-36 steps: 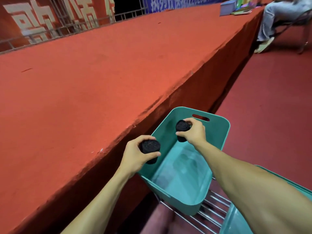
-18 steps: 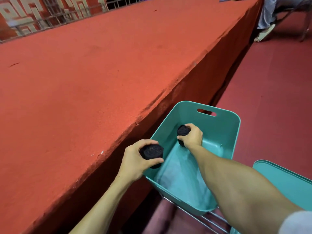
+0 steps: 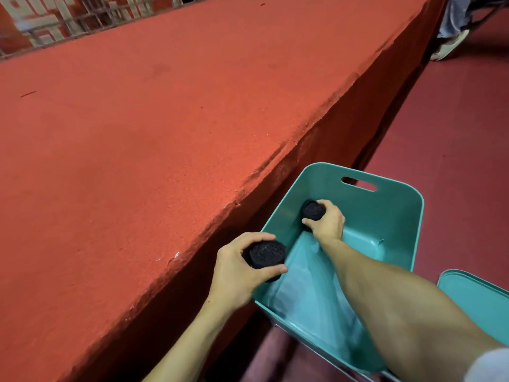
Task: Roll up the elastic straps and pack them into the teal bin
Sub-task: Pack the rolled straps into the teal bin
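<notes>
1. The left hand (image 3: 237, 274) grips a rolled black strap (image 3: 265, 256) over the teal bin's (image 3: 391, 216) near rim.
2. The right hand (image 3: 327, 221) clasps a second roll (image 3: 312, 210) low inside the bin, beside the red bench (image 3: 137, 133).

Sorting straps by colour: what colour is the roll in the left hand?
The roll is black; head view shows it best.

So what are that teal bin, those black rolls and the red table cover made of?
The bin looks like moulded plastic: smooth, slightly glossy walls, a cut-out handle. The near roll and far roll look like woven fabric: matte black, coiled layers at the ends. The table cover seems felt-like cloth, fuzzy and dull.
</notes>
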{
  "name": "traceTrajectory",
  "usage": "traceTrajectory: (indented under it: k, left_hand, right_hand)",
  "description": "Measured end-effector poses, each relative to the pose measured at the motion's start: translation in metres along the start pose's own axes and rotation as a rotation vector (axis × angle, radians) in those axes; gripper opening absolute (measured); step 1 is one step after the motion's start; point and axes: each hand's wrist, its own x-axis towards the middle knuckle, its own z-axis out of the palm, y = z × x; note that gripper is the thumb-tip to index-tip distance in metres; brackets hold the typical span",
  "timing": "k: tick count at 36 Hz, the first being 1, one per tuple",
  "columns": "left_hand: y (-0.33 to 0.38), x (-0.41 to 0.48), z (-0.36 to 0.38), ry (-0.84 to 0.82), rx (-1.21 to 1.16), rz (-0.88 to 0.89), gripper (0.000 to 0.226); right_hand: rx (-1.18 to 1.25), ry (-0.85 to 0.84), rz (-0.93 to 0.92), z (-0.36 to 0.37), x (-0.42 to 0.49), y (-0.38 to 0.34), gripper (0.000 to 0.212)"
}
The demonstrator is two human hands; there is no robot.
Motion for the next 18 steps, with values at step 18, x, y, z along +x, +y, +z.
traceTrajectory:
  k: [18]
  left_hand:
    - [-0.001,0.000,0.001,-0.006,-0.005,-0.024,0.051]
  right_hand:
    - [-0.045,-0.092,-0.022,0.000,0.003,0.011,0.086]
